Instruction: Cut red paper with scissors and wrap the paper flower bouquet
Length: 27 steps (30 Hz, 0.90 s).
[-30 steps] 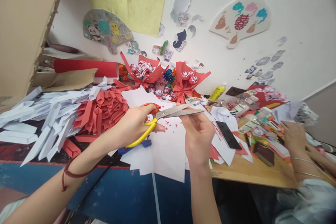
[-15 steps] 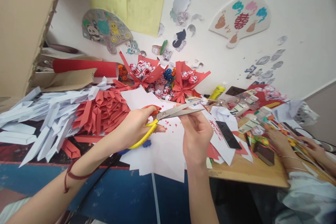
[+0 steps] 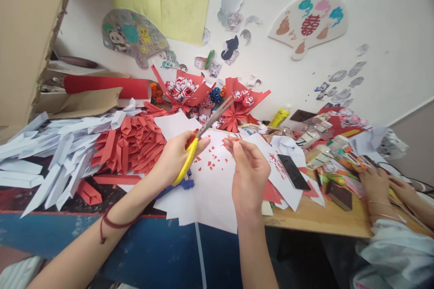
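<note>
My left hand (image 3: 174,157) is closed round the handles of yellow-handled scissors (image 3: 187,162). Their blades point up and away, apart from the other hand, and look nearly together. My right hand (image 3: 251,174) pinches a small red piece of paper (image 3: 229,140) between thumb and fingers; much of that piece is hidden by the fingertips. Below both hands lies a white paper sheet (image 3: 215,203), scattered with tiny red paper scraps (image 3: 211,162). A blue object (image 3: 185,184) sits partly under the left hand.
Folded white paper strips (image 3: 68,149) and folded red ones (image 3: 130,144) are heaped at left. Red-wrapped bouquets (image 3: 183,90) stand against the wall. A black phone (image 3: 293,171) lies on papers at right. Another person's hands (image 3: 375,185) work at the far right.
The scissors have swung up and away from my right hand, their blades closer together. My right hand has shifted slightly left and turned, showing the red piece at its fingertips.
</note>
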Tool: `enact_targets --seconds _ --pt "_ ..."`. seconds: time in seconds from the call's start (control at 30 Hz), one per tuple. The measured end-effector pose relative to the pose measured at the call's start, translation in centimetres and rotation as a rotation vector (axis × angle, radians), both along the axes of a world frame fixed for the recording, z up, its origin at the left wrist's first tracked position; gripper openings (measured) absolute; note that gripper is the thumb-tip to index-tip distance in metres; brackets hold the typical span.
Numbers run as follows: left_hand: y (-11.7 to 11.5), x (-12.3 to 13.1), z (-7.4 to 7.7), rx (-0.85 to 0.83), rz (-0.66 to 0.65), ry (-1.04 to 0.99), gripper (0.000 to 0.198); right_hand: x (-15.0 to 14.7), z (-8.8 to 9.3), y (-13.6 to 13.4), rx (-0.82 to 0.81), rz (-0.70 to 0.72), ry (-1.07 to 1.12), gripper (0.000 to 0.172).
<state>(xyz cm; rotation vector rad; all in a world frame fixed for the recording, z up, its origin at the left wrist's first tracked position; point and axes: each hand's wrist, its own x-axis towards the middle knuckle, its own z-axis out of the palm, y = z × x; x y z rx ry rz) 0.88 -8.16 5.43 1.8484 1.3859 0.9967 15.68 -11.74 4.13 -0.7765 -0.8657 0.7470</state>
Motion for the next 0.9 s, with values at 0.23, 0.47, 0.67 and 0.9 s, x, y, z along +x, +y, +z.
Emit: enact_targets --seconds 0.23,0.47,0.67,0.9 --pt "2.7 0.3 -0.3 0.536 0.378 0.733 0.048 0.9 0.0 0.0 -0.047 -0.060 -0.089 0.017" --pt "4.5 0.4 0.1 0.242 0.211 0.335 0.046 1.7 -0.4 0.9 -0.064 -0.058 -0.162 0.018" --pt "4.0 0.5 1.0 0.030 -0.216 -0.307 0.035 1.9 -1.2 1.5 -0.122 0.012 -0.162 0.018" --pt "2.4 0.7 1.6 -0.009 -0.349 -0.295 0.025 1.5 -1.5 1.1 -0.138 0.086 -0.318 0.016"
